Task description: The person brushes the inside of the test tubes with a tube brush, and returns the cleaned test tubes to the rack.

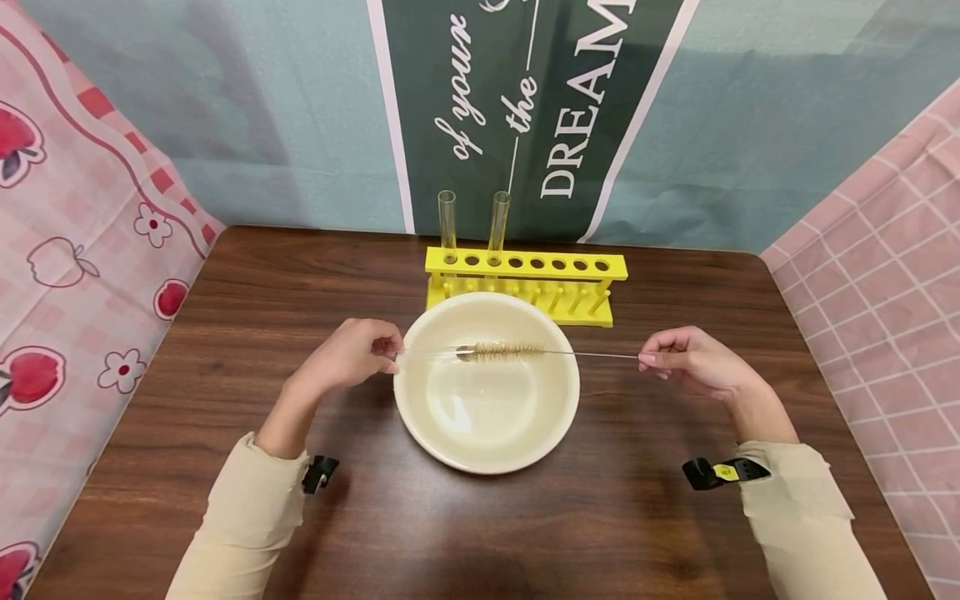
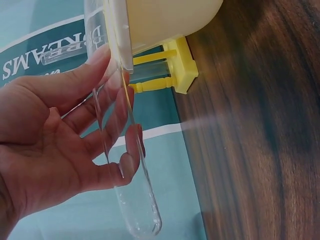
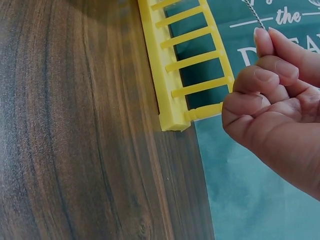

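Note:
My left hand (image 1: 358, 353) holds a clear glass test tube (image 2: 132, 200) near its rounded end, thumb on one side and fingers around the other. The tube lies level over a cream basin (image 1: 487, 450), its mouth toward the right. At that mouth is the tan bristle head of a test tube brush (image 1: 510, 352), with the tip overlapping the tube's end in the head view. My right hand (image 1: 693, 360) pinches the brush's thin twisted wire handle (image 3: 254, 14) between thumb and index finger, the other fingers curled.
Behind the basin stands a yellow test tube rack (image 1: 525, 262), partly hidden by the basin's rim. Two upright test tubes (image 1: 498, 221) are in its left part. The brown wooden table (image 1: 637, 517) meets a printed cloth backdrop (image 1: 300, 125) at the back.

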`<state>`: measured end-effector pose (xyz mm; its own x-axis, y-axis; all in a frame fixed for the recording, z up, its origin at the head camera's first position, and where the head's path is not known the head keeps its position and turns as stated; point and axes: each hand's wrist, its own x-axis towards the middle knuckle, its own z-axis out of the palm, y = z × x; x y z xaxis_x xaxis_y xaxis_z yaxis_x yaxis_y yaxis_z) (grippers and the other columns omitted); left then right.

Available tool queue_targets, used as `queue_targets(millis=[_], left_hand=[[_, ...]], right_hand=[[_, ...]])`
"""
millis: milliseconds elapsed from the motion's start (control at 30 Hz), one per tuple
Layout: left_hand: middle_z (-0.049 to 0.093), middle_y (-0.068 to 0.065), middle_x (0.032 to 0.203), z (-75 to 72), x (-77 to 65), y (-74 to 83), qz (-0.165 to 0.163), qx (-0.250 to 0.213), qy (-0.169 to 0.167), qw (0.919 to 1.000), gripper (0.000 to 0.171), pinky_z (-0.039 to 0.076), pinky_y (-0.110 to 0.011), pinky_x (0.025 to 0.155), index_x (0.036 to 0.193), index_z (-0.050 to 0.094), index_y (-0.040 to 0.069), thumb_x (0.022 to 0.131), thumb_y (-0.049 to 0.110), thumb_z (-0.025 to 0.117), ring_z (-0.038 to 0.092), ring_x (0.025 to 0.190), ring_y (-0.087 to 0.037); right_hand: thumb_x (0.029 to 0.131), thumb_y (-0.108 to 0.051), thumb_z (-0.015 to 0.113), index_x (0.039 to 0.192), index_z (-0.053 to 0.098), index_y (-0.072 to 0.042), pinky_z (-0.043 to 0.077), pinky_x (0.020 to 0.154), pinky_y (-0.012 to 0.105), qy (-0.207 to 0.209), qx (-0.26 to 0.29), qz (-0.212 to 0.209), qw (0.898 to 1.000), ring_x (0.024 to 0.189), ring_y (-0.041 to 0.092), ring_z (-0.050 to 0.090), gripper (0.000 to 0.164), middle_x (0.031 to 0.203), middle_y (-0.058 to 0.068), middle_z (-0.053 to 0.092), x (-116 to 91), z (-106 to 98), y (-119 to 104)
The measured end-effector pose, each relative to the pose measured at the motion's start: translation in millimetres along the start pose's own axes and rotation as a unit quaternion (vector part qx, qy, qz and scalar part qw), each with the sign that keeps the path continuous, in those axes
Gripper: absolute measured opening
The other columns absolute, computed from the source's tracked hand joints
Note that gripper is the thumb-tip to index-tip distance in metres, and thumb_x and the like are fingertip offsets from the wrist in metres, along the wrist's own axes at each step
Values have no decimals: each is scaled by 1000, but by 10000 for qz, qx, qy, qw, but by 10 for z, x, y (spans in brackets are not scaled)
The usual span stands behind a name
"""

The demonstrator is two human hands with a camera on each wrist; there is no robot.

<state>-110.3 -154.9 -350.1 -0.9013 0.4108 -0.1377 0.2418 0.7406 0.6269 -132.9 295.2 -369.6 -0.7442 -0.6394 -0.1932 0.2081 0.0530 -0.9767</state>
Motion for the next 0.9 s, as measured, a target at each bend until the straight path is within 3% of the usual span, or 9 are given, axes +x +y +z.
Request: queue_targets(millis=[500,900], left_hand=[[53,-3,69,-37,32,31,-106,-54,-168,9998,12,40,-31,63,78,62,3,73,-1,73,48,69,-18],[53,-3,70,-24,61,108,-92,-22,18,10000,14,40,-31,64,78,62,4,71,-4,71,48,69,-18]], right_hand=[[87,10,49,81,67,-5,42,55,23,276,-346,98,9990,62,10,48,25,76,1,64,93,50,-8],[86,9,51,77,67,-3,40,54,24,602,-550,243,9964,57,13,44,22,71,4,62,204,166,-33]])
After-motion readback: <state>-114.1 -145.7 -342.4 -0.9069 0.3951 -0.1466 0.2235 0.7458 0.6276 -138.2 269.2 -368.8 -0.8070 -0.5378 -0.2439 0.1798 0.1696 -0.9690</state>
